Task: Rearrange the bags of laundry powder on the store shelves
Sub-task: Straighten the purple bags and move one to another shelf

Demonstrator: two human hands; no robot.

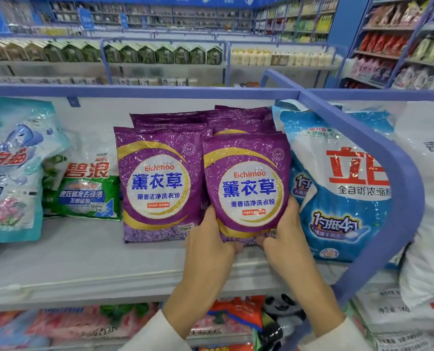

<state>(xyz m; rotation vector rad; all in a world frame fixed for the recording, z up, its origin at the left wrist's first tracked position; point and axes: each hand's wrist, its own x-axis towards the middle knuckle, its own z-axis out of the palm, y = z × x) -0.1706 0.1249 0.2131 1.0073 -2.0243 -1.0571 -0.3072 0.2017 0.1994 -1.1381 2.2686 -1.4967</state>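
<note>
Glossy purple plastic bag of lavender laundry powder with a white-and-gold round label (246, 188): on the pale grey store shelf (84, 259), right-hand bag of the front purple pair, standing tilted back against more purple bags stacked behind it (236, 117). Its bottom edge sits at or just above the shelf surface; cannot tell which, since the hands cover it

Left hand (211, 247): fingers curled under and around the lower left corner of this bag, thumb on the front face. Closed on the bag

Right hand (284, 236): mirrors the left at the lower right corner, fingers wrapped under the bottom seam, thumb up the bag's side. Also closed on the bag. Both wrists come from pale sleeves at the bottom of the view

Neighbours: a 2nd identical purple bag (157, 183) stands just to the left, its right edge touching or slightly overlapped by the held one. To the right, a large blue-and-white bag with red characters (342, 188) leans against the held bag's side. Beyond it, the curved blue metal shelf divider (398, 178). Further left, a green-and-white bag (84, 188) and a pale blue bag with pink flowers (11, 171), well apart from the hands

Judgement: step in hand is seating or straightening this front purple bag in its row. Next move likely calls for squaring it level with its twin, label forward, before letting go; the leaning blue bag may slump into the gap if the purple one shifts
</note>
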